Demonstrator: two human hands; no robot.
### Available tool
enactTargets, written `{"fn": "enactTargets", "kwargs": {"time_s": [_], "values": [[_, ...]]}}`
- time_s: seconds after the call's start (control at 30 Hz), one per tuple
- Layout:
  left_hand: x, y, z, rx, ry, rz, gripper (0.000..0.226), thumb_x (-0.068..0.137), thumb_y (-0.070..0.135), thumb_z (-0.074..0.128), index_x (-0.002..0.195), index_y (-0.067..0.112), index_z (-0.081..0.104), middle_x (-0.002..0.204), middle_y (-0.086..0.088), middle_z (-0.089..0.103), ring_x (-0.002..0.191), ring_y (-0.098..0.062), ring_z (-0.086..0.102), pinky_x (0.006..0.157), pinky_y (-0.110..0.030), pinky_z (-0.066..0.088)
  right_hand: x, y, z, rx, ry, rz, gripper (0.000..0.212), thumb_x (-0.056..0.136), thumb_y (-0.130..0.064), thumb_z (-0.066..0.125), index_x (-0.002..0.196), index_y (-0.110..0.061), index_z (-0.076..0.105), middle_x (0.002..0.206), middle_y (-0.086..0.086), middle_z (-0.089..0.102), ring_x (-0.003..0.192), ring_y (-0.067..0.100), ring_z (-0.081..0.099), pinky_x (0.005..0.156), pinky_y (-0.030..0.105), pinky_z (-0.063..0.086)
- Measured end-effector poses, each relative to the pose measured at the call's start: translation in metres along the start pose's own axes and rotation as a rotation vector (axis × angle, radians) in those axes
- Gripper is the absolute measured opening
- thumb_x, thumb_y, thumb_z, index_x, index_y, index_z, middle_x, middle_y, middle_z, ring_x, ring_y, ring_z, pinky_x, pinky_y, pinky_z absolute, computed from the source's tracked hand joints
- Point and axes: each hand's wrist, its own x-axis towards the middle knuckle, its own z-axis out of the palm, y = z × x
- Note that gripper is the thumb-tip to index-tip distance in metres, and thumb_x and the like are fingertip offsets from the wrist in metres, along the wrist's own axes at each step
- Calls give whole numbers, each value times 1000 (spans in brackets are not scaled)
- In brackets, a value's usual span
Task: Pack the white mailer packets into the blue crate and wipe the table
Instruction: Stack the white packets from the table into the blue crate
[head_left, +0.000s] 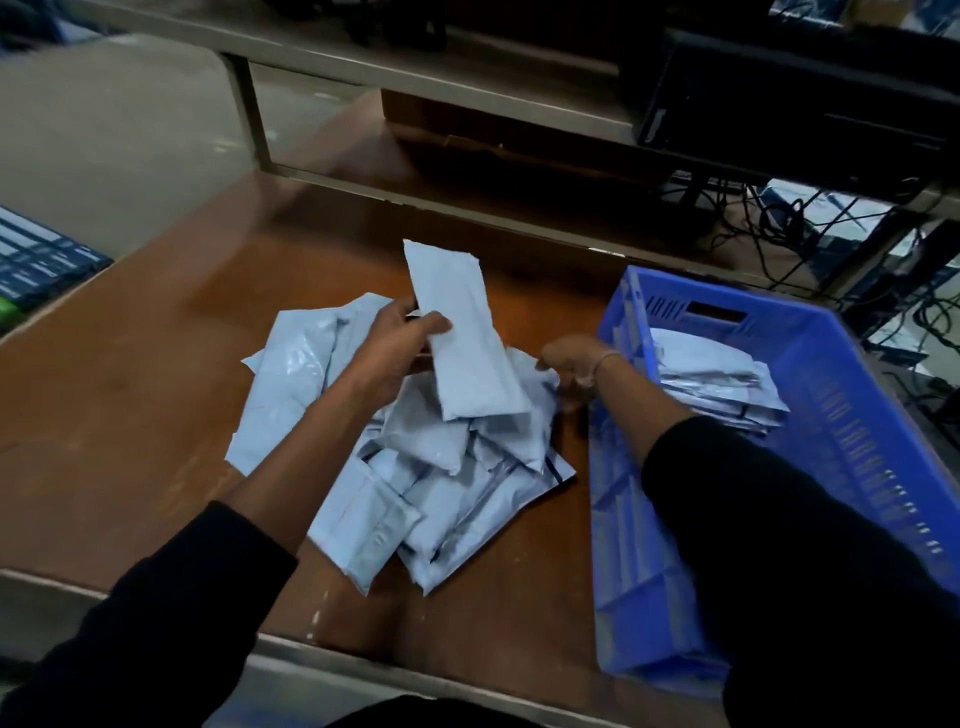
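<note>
1. Packing is judged to be the step in hand: 1 white packet (462, 332) is gripped in the left hand (395, 343), thumb across its face, and is held tilted above the heap of packets (415, 467) at the middle of the table (130, 374).
2. The right hand (569, 364) is seen at the right edge of the heap, just beside the near-left wall of the blue crate (852, 415); a packet corner appears to be touched, but whether anything is gripped cannot be told.
3. A small stack of packets (711, 379) is already laid inside the crate, toward its far end, so the task is judged well short of done.
4. The next move calls for the held packet to be carried right, over the crate wall, and laid on that stack; wiping is not yet possible while the heap covers the table.
5. The near part of the crate is hidden by the right sleeve (779, 545), no cloth is in view, and the far shelving is too dark to make out.
</note>
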Motion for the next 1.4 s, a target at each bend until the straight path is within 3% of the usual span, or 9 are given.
{"fn": "enactTargets", "kwargs": {"time_s": [0.17,0.27,0.4,0.5,0.63,0.9,1.1,1.2,1.4], "values": [[-5,-8,-20,95,-15,-59,34,98,24,56,132,21,58,121,-2,68,107,-25,66,83,-39,55,-5,10,31,-132,-11,31,16,97,-18,58,104,-5,52,85,17,57,68,32,56,81,49,58],[-8,-11,-25,131,-17,-59,35,97,24,56,132,19,60,122,-4,69,108,-27,67,90,-43,57,-7,6,24,-347,34,-75,31,102,-35,50,107,-8,65,121,14,66,90,24,64,67,25,50],[-7,-13,-22,180,-13,-81,38,100,28,54,137,21,56,129,-2,65,109,-25,64,99,-46,54,-12,-4,13,-542,118,-135,53,106,-44,35,124,-3,65,133,13,62,120,29,57,94,33,44],[-5,-13,-16,220,-22,-62,40,102,32,51,141,23,52,132,3,60,105,-18,61,91,-37,51,-8,-5,-1,-374,211,-163,35,100,-20,55,128,0,59,135,19,58,123,34,56,83,30,49],[-6,-17,-9,211,-22,-49,38,106,32,49,143,23,48,129,6,57,98,-8,57,84,-32,46,-16,-8,-31,-76,515,-291,35,83,-5,64,116,-11,56,116,16,61,101,33,62,71,31,49],[-14,-11,19,-85,-33,-87,35,108,33,45,137,15,56,128,-8,69,104,-24,70,77,-35,57,-60,-15,-65,547,116,-409,29,87,2,68,104,-17,56,92,7,65,75,19,65,58,30,55],[-26,4,49,-254,-242,-134,66,98,68,35,135,21,62,126,-4,73,117,-24,70,93,-37,58,-54,2,-45,504,211,-419,41,78,-2,81,98,-15,47,101,15,68,87,27,68,62,37,57],[-29,3,61,-154,-321,-34,60,93,55,57,139,17,55,129,-4,71,123,-26,66,98,-40,57,-56,13,-45,527,228,-436,51,76,-1,82,102,-11,40,96,19,63,73,23,63,46,25,51],[-32,7,77,172,-367,133,71,80,11,85,139,23,48,123,10,66,98,4,70,75,-16,57,-54,42,-59,476,303,-427,56,72,-11,88,92,-21,37,94,17,57,81,32,69,63,45,63]]}}
